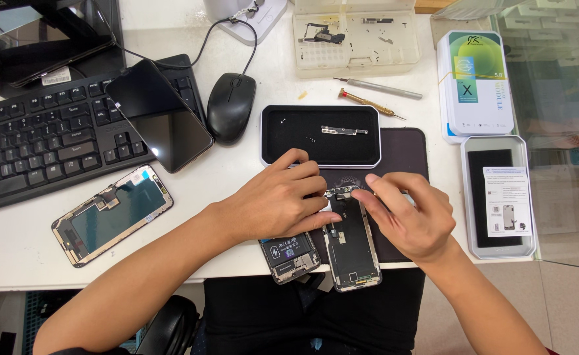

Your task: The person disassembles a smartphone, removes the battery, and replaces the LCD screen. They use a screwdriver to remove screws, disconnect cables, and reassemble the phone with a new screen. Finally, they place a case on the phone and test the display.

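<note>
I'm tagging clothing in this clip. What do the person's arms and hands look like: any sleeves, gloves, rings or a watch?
Both forearms are bare up to the bottom edge of the picture, so no sleeves show. The left hand and right hand wear no gloves. No ring, watch or wristband shows. The fingernails look short and plain.

Both forearms are bare and reach in from below, converging toward each other. The left hand (279, 197) lies palm down, wrist straight, fingers spread loosely and pointing toward the right hand. The right hand (411, 213) is arched, knuckles up, with its index finger and thumb drawn together just beside the left fingertips.
</note>
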